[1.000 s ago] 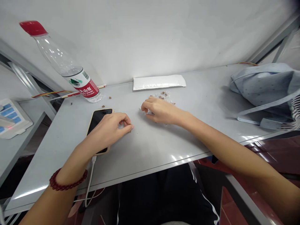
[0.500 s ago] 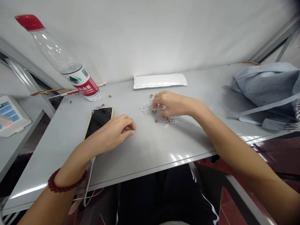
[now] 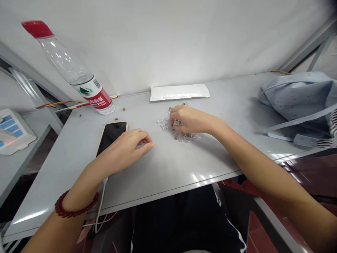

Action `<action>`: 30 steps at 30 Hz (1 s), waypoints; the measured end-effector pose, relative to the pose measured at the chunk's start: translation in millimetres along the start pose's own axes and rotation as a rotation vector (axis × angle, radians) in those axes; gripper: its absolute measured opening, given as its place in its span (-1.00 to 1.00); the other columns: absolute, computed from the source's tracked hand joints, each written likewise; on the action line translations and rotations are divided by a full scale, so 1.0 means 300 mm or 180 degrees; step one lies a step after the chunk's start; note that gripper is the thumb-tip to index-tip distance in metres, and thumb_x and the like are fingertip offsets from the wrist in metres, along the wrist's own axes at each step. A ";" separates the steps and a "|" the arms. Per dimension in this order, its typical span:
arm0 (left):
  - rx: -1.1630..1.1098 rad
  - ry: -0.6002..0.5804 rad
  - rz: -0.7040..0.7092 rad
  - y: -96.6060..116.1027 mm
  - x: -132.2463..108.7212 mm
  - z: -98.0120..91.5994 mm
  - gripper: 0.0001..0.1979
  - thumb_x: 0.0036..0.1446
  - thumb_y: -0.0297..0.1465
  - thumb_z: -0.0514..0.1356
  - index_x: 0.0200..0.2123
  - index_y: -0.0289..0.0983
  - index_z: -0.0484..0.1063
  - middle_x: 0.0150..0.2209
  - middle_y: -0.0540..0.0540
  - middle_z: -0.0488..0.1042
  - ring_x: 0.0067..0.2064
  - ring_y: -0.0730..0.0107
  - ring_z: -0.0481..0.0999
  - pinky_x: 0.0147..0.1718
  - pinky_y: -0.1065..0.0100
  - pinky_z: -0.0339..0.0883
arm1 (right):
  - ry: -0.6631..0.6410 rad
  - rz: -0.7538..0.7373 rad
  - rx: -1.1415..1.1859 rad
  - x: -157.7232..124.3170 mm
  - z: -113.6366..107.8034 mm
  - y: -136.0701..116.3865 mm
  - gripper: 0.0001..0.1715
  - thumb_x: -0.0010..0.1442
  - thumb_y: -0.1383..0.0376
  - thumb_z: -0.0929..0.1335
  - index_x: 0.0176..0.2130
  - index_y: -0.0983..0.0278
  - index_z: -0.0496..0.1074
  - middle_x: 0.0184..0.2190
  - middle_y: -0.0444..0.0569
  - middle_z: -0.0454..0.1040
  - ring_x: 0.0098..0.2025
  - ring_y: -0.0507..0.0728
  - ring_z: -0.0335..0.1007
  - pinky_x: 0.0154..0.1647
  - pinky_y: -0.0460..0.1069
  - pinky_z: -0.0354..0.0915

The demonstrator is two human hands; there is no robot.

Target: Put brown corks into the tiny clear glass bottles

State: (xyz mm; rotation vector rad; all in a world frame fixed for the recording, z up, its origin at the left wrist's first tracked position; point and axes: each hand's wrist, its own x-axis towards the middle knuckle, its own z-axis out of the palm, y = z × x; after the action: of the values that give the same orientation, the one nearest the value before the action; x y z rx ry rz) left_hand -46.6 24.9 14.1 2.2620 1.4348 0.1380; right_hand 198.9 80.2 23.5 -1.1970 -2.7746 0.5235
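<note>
A pile of small clear bottles with brown cork stoppers (image 3: 187, 138) lies on the grey table. My right hand (image 3: 188, 117) is over it, fingers bent down among the bottles. Its thumb and forefinger close around one small corked bottle, partly hidden by the fingers. To the left of the pile, my left hand (image 3: 131, 144) rests on the table with curled fingers, thumb close to the forefinger. Whatever its fingertips hold, if anything, is hidden. Beneath its wrist side lies a black-screened phone (image 3: 110, 135) in a pale case.
A red-capped water bottle (image 3: 91, 91) stands at the back left. Two loose brown bits (image 3: 124, 109) lie near it. A white padded packet (image 3: 179, 92) lies along the wall. A light blue cloth bag (image 3: 297, 95) sits on the right. A white cable (image 3: 101, 200) hangs from the phone.
My right hand has shifted slightly left and down within the pile. My left thumb has moved a little to the right, and its fingers remain curled.
</note>
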 end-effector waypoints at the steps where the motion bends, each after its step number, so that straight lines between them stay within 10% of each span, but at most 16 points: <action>1: 0.0029 0.0075 -0.0029 0.006 0.000 -0.001 -0.69 0.27 -0.12 0.07 -0.30 -0.18 0.49 -0.26 -0.05 0.55 -0.16 0.18 0.47 -0.12 0.18 0.26 | 0.0047 -0.0018 -0.0007 -0.003 -0.002 -0.006 -0.85 0.12 0.51 0.30 -0.33 0.34 0.44 -0.26 0.04 0.42 -0.19 0.14 0.28 -0.22 0.01 0.12; 16: -0.0556 0.0479 0.0162 0.080 0.003 0.003 -0.65 0.24 -0.15 0.05 -0.45 -0.24 0.43 -0.50 0.00 0.45 -0.46 0.39 0.32 -0.45 0.36 0.19 | 0.0418 -0.1020 0.0620 -0.011 0.046 -0.104 -0.85 0.25 0.44 0.28 -0.24 0.32 0.45 -0.35 -0.06 0.54 -0.37 0.04 0.32 -0.31 -0.04 0.11; 30: -0.0518 0.0578 -0.0008 0.042 -0.026 -0.055 -0.72 0.17 -0.19 0.18 -0.49 -0.19 0.51 -0.50 0.03 0.50 -0.44 0.38 0.38 -0.46 0.35 0.19 | 0.0345 -0.0526 0.0416 0.006 0.048 -0.038 -0.83 0.18 0.49 0.29 -0.32 0.33 0.47 -0.48 -0.11 0.47 -0.46 0.01 0.22 -0.28 -0.03 0.10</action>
State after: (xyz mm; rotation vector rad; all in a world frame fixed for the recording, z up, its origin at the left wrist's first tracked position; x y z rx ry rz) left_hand -45.0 19.0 35.3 2.1598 1.4590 0.4531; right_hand 186.8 70.1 13.7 -0.9310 -2.6702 0.5948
